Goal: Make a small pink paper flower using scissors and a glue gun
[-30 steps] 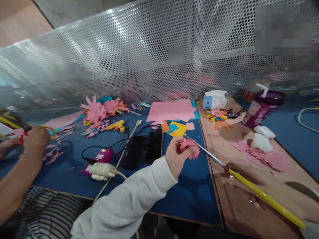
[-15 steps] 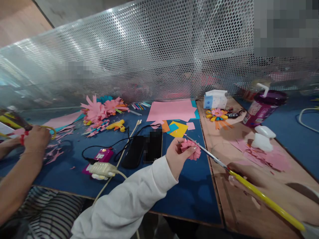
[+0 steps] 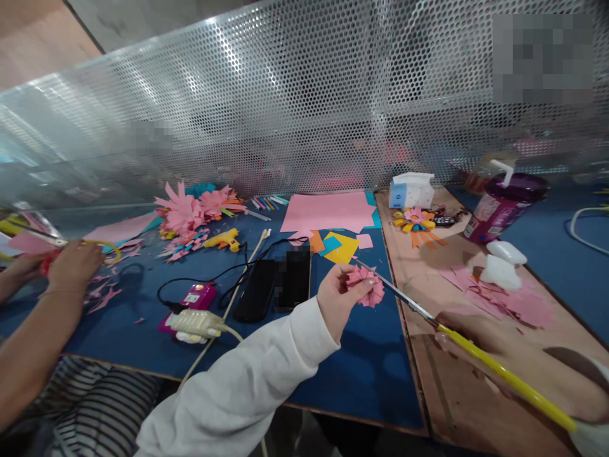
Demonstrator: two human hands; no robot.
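Note:
My left hand [image 3: 339,298], in a white sleeve, pinches a small fringed pink paper flower [image 3: 367,284] above the blue table. My right hand [image 3: 514,365] is closed round the yellow handle of long scissors [image 3: 457,339]. Their metal blades reach up-left and touch the flower's right side. Under that hand lies a brown board [image 3: 428,279].
A co-worker's arm [image 3: 42,317] at the left holds scissors over pink scraps. Finished paper flowers [image 3: 195,206], a yellow glue gun [image 3: 223,240], two phones [image 3: 273,285], a power strip [image 3: 195,322], pink sheets [image 3: 326,211], a tissue box [image 3: 410,189] and a purple cup [image 3: 499,206] lie about. A perforated metal screen [image 3: 285,95] stands behind.
My hands, flower and scissors have barely shifted. The co-worker at the left has lifted a pink paper piece with their scissors.

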